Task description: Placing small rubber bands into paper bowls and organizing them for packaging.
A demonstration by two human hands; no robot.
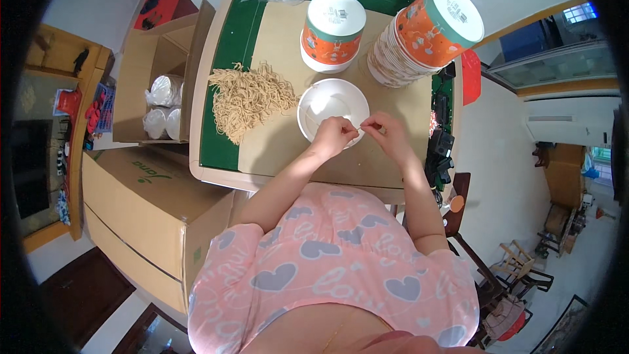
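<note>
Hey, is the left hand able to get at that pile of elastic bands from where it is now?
Probably yes. The left hand sits over the white bowl's near rim, and the pile of bands lies just to its left on bare tabletop, nothing standing between them.

The white bowl [331,106] near the table's front edge looks like smooth, slightly glossy paper, as do the 2 orange cup stacks [332,32] behind it. Matt brown cardboard [275,151] covers the green table [223,85], and the noodle heap [249,97] towards its left edge looks dry and rough.

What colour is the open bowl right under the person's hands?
White, inside and rim alike. The bowl shows best in the head view, its only view.
</note>
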